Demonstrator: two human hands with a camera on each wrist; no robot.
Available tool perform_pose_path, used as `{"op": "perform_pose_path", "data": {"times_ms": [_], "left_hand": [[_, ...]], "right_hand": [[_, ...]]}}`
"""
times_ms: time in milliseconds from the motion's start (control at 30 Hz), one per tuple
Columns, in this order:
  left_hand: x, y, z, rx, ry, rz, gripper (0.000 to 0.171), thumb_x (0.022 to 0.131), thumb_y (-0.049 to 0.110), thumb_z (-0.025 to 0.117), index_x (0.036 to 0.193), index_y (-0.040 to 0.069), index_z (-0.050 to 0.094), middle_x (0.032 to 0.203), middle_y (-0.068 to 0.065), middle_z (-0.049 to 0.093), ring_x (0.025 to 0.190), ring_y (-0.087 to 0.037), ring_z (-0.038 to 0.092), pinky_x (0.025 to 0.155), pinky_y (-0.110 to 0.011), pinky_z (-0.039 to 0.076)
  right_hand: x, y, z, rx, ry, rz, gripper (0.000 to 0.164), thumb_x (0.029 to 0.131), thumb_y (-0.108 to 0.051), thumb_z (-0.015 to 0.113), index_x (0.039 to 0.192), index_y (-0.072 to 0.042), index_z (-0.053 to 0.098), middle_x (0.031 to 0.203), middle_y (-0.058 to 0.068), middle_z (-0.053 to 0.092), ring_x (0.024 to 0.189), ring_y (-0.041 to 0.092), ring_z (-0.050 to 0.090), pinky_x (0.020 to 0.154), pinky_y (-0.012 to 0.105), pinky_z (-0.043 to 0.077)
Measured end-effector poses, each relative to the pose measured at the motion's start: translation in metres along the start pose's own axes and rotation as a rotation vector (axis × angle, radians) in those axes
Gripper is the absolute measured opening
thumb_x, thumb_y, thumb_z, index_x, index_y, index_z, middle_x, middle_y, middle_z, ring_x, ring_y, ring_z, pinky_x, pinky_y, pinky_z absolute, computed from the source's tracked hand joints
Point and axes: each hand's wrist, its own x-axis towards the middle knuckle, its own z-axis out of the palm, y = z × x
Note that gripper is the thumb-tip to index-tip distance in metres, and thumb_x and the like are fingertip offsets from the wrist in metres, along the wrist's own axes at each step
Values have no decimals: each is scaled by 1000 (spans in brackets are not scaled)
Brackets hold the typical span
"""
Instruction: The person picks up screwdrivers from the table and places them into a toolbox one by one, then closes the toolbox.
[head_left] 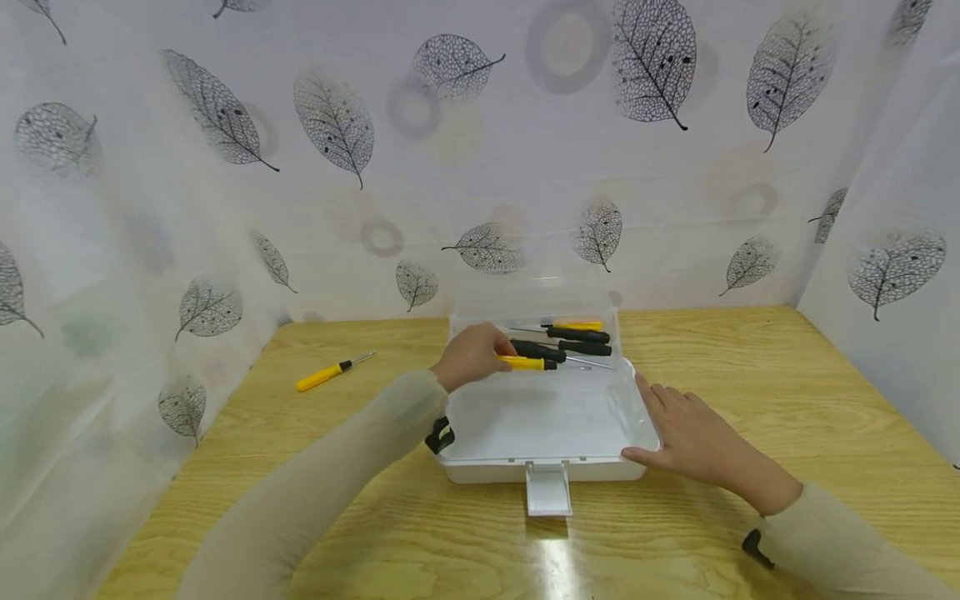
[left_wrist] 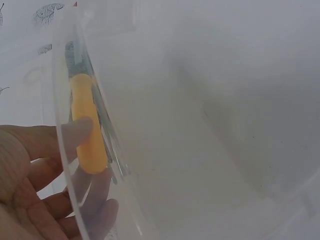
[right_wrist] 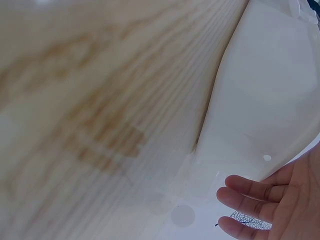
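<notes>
My left hand (head_left: pixel 472 357) reaches over the back of an open white plastic box (head_left: pixel 543 471), pinching a yellow-handled screwdriver (head_left: pixel 525 363). In the left wrist view, the thumb and fingers are around the yellow handle (left_wrist: pixel 89 127), seen through the box's clear plastic. Beside that hand, several black-handled screwdrivers (head_left: pixel 583 336) and another yellow-handled one (head_left: pixel 585 325) lie in the raised clear lid. At the box's right side rests my right hand (head_left: pixel 693 437), thumb at the front corner. Its fingers (right_wrist: pixel 247 202) look fairly straight along the outer wall in the right wrist view.
Another yellow screwdriver (head_left: pixel 322 377) lies on the wooden table (head_left: pixel 360 533), left of the box. A white latch (head_left: pixel 548 490) hangs down from the box's front. Leaf-patterned sheeting (head_left: pixel 480 167) encloses the table's back and sides.
</notes>
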Motion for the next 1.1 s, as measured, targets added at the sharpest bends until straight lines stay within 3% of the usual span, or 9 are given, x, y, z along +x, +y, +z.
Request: {"op": "perform_pose_path", "data": {"times_ms": [1100], "left_hand": [[-2, -9, -2, 17, 19, 20, 18, 83, 13, 71, 100, 11, 73, 102, -4, 70, 93, -18, 63, 82, -32, 52]], "right_hand": [[0, 0, -1, 3, -2, -3, 100, 80, -63, 58, 138, 14, 31, 121, 30, 56, 109, 40, 56, 87, 51, 47]]}}
